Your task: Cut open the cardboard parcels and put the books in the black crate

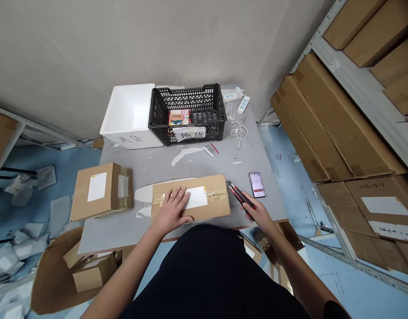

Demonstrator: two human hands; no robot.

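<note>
A long taped cardboard box (192, 215) with a white label (197, 198) lies near the table's front edge. On its left part rests my left hand (173, 207), palm down with fingers stretched out. My right hand (256, 212) is wrapped round a black and red box cutter (238, 195), just beyond the box's right end. The cutter's tip points up and left, close to that end. Whether the tip touches the cardboard, I cannot tell.
Another cardboard box (91, 195) stands on the table's left. Behind are a white bin (119, 110) and a black crate (220, 128) holding small packets. A phone (257, 184) lies at right, near a white cable (239, 130). Shelves with cartons (340, 128) flank the right side.
</note>
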